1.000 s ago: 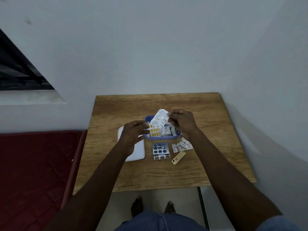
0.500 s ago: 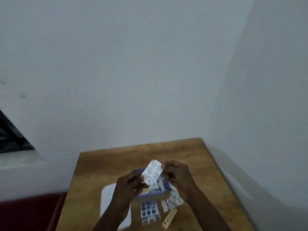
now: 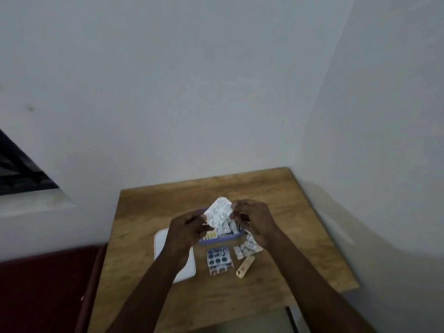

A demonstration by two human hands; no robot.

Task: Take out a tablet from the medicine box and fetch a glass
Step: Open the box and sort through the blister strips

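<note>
While I am standing at the wooden table, I am holding a silver blister strip up above the blue medicine box. My left hand is pinching the strip's lower left edge, its fingers curled in toward the foil. My right hand is pinching the strip's upper right edge with its fingertips, the other fingers bent over the box. The strip is tilting, one corner pointing up toward the wall, and its round tablet pockets are facing me. The picture is a little blurred, so I cannot tell whether any pocket is broken open.

The medicine box is sitting near the middle of the table, partly hidden behind my hands, and more strips are lying inside it, a yellow one showing at its near left corner. A white lid is lying flat just left of the box, mostly under my left forearm. In front of the box a dark blue blister pack is resting on the wood. Just right of it a small heap of silver strips is lying under my right wrist, and a small tan oblong item is lying at an angle just in front of that heap. No glass is showing anywhere in view.
</note>
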